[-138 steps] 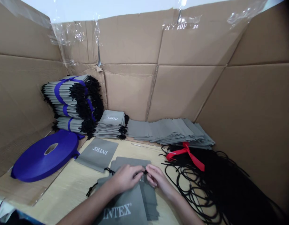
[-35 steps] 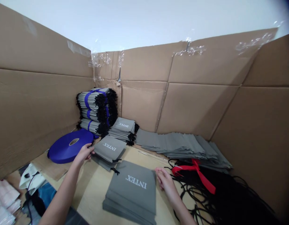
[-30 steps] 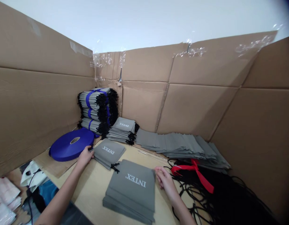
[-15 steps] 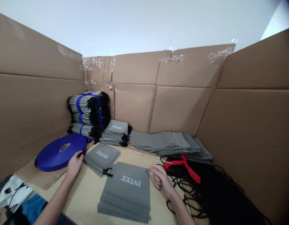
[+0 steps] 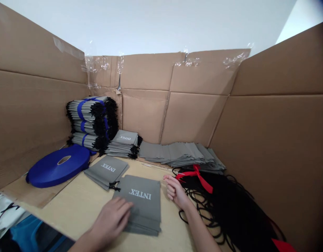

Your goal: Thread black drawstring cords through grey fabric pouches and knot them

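Note:
My left hand rests over the left edge of a front pile of grey fabric pouches printed INTEX, fingers stretched out and slightly bent. Just right of that pile, my right hand is raised with curled fingers, thumb and forefinger together; whatever is in them, if anything, is too small to make out. Behind the left hand lies a smaller pile of grey pouches, with black cord ends at its right corner. Black cords, bundled with a red ribbon, lie right of my right hand.
A blue ribbon roll lies at left. Behind it stand pouch bundles tied in blue, beside another pouch stack. Grey pieces fan out along the back. A thin rod lies before them. Cardboard walls surround the table.
My left hand has moved right and nearer, from the left end of the smaller pouch pile to the front pile. My right hand keeps its curled pose. The view has shifted slightly.

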`<state>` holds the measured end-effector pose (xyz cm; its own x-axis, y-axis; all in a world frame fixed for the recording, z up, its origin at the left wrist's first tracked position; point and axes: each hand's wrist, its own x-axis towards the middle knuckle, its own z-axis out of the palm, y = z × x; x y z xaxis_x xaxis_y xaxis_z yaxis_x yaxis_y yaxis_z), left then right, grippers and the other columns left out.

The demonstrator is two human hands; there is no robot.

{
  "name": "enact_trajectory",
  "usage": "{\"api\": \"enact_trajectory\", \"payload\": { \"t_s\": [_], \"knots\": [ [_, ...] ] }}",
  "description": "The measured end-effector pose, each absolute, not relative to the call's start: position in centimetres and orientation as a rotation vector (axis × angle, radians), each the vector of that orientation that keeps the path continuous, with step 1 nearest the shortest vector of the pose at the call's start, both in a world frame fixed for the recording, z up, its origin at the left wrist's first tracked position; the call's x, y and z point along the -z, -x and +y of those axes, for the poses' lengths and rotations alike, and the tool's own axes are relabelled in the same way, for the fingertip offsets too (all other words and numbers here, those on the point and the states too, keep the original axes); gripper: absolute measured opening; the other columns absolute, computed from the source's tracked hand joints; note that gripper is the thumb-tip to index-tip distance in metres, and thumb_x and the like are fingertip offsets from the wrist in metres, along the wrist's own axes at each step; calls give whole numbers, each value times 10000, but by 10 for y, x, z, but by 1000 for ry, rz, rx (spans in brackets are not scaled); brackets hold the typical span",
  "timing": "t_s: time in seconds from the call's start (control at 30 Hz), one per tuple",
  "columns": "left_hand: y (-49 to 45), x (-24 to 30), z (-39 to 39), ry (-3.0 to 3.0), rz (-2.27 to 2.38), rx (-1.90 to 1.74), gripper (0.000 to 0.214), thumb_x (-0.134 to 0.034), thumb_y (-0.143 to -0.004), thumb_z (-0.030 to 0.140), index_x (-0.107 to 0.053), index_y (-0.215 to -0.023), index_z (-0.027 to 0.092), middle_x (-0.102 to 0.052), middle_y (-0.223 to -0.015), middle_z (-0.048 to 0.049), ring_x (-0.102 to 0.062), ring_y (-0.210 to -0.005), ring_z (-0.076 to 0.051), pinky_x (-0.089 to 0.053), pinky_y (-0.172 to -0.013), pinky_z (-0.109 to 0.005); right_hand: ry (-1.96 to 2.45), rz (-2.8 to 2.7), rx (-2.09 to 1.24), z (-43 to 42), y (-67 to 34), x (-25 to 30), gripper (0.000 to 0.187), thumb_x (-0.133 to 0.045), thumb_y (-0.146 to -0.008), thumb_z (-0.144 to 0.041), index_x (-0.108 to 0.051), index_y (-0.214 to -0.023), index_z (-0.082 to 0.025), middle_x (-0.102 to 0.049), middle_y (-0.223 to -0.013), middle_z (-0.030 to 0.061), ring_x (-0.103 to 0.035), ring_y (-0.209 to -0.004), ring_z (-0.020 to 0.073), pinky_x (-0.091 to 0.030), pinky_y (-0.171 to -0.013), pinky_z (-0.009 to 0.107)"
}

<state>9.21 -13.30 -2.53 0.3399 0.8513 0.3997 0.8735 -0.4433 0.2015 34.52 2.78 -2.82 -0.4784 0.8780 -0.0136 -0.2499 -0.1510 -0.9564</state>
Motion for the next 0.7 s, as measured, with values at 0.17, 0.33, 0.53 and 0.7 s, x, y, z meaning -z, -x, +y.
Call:
{"api": "enact_trajectory", "payload": {
  "t_s": [0.17, 0.33, 0.53, 0.7],
  "knots": [
    [-133, 15, -121, 2831, -1572, 486, 511, -443, -880, 402, -295, -1366, 348, -329, -1431, -51, -207, -1328, -338, -193, -1029, -606, 841, -1397, -1650, 31, -352, 29, 296, -614, -690, -459, -473, -814, -229, -135, -380, -171, -73, -323, 50, -184, -297, 160],
    [-141, 23, -99, 2933, -1470, 371, 453, -343, -913, 446, -284, -1360, 405, -243, -1470, -56, -199, -1334, -345, -188, -993, -649, 1007, -1573, -1289, 29, -340, 37, 290, -492, -754, -504, -482, -829, -225, -164, -418, -151, -144, -322, 71, -229, -320, 188],
    [-145, 12, -68, 2996, -1311, 427, 428, -318, -905, 495, -377, -1318, 398, -325, -1436, -39, -279, -1310, -305, -221, -1012, -589, 1206, -1778, -534, 22, -329, 38, 228, -426, -830, -388, -564, -867, -211, -498, -527, -27, -485, -466, 154, -356, -484, 251],
    [-154, 9, -48, 2990, -1355, 615, 401, -332, -918, 426, -397, -1310, 373, -470, -1339, -22, -369, -1258, -260, -230, -1028, -529, 1238, -1981, -34, 36, -333, 32, 288, -340, -854, -170, -581, -1012, -173, -640, -953, 115, -582, -902, 233, -427, -796, 342]
  ]
}}
